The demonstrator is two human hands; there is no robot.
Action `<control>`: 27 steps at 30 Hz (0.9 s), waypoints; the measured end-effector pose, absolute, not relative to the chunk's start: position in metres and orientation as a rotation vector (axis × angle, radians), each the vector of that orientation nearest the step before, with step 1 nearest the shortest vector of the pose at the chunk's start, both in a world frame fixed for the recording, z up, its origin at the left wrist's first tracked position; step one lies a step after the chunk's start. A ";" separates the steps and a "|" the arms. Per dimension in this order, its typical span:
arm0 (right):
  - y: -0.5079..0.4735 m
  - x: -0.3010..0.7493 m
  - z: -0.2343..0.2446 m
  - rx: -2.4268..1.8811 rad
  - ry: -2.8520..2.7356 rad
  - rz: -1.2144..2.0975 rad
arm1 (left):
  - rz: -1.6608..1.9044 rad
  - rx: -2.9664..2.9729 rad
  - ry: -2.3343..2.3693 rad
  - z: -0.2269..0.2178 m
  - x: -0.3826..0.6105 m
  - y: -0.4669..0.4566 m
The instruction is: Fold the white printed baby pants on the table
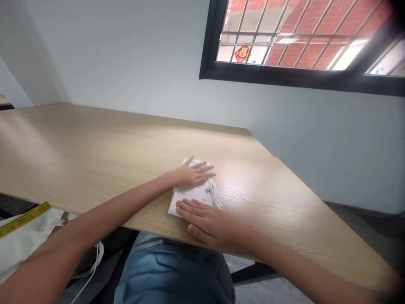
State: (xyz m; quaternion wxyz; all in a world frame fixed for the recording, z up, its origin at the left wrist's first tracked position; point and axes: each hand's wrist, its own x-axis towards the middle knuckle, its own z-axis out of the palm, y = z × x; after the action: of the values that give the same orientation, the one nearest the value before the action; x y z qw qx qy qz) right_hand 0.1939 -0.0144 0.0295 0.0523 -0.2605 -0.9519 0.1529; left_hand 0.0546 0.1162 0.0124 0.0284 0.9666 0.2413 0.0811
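Note:
A folded white cloth point(202, 193) with small printed figures and pink spots lies on the wooden table near its front edge. Across the cloth's far part rests my left hand point(193, 174), palm down with its fingers spread. My right hand point(202, 219) lies flat over the near part, fingers stretched out toward the left. Both hands cover much of the cloth, and neither grips it. Layered folds show along the cloth's right side.
The wooden table point(110, 147) runs far to the left and ends in a slanted edge at the right. Behind it stand a pale wall point(126, 55) and a barred window point(284, 38). A white bag point(28, 240) with a yellow strip is below the table's front edge at left.

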 end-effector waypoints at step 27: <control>-0.040 0.245 0.014 -0.895 -2.791 0.454 | 0.192 2.694 0.761 0.009 -0.038 -0.015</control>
State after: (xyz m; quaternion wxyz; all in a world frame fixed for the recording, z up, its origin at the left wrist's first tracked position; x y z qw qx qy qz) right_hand 0.2447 -0.0402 0.0135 0.0876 -0.3007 -0.9374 0.1526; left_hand -0.0381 -0.0148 0.0090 0.1670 0.9466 0.2675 0.0673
